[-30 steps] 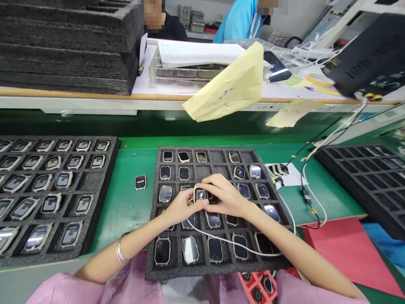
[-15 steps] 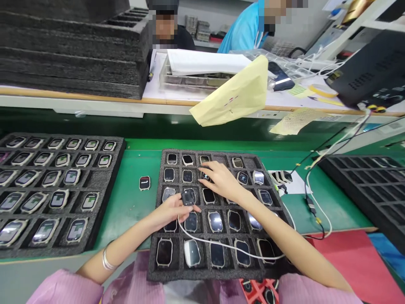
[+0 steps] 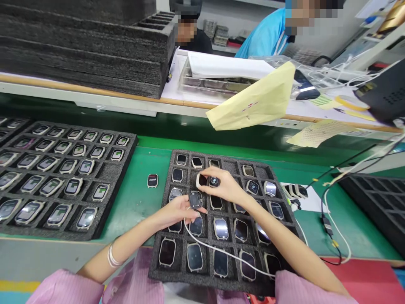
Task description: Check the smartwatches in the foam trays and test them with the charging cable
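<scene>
My left hand [image 3: 177,212] grips a small black square charging block [image 3: 195,200] with a white cable [image 3: 224,252] running from it. Between the thumb and fingers of my right hand [image 3: 225,185] is a watch [image 3: 201,180] without a strap, raised just above the foam tray. Another watch [image 3: 214,181], its screen lit, lies right beside those fingers. Both hands are over the dark grey foam tray [image 3: 202,278], whose pockets hold rows of strapless watches. To the tray's left, a single watch [image 3: 152,180] with a lit screen lies on the green table.
A second foam tray [image 3: 109,202] full of watches is at the left. Several watches [image 3: 295,191] lie on white paper at the right, near cables [image 3: 327,226] and another foam tray [image 3: 373,202]. Stacked foam [image 3: 95,55] and a yellow paper [image 3: 253,101] are on the shelf. Two people are behind it.
My right hand has closed on a watch and lifted it from its pocket towards the charging block. My left hand keeps the block. The view has turned left.
</scene>
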The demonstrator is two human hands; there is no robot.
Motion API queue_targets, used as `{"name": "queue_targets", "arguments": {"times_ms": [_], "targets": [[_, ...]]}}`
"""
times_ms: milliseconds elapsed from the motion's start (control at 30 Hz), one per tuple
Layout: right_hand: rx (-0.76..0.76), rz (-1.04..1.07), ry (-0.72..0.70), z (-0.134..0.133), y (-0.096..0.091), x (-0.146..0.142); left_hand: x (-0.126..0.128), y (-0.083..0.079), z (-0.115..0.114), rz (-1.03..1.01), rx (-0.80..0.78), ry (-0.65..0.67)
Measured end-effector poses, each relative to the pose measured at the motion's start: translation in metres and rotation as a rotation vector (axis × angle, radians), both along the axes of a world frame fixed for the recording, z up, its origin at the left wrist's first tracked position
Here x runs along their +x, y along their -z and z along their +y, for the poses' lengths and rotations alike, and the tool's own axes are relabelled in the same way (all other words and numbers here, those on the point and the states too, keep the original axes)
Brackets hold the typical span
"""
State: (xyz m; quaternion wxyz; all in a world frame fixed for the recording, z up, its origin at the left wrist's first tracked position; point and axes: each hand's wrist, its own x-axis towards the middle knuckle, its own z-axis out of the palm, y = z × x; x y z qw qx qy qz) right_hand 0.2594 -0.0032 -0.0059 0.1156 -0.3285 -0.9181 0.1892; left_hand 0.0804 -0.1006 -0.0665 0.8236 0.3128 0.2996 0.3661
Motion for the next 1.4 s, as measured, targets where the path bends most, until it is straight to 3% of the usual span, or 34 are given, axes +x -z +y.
{"name": "queue_targets", "arguments": {"times_ms": [133,267,433,733,1400], "targets": [[-0.092,0.132,-0.175,-0.032,-0.004,0.010,0.002,0.005,-0.001,0.028,0.071,-0.003],[0.004,0.032,-0.199,-0.043,0.004,0.010,0.004,0.004,-0.002,0.138,0.159,-0.027],[0.003,0.089,-0.228,-0.045,0.015,0.013,0.006,0.004,-0.005,0.235,0.240,-0.065],[-0.014,0.246,-0.136,-0.059,0.031,0.012,0.001,-0.004,-0.006,0.222,0.173,-0.034],[-0.118,0.324,-0.090,-0.062,0.028,0.008,-0.003,-0.002,-0.009,0.221,0.180,0.003]]}}
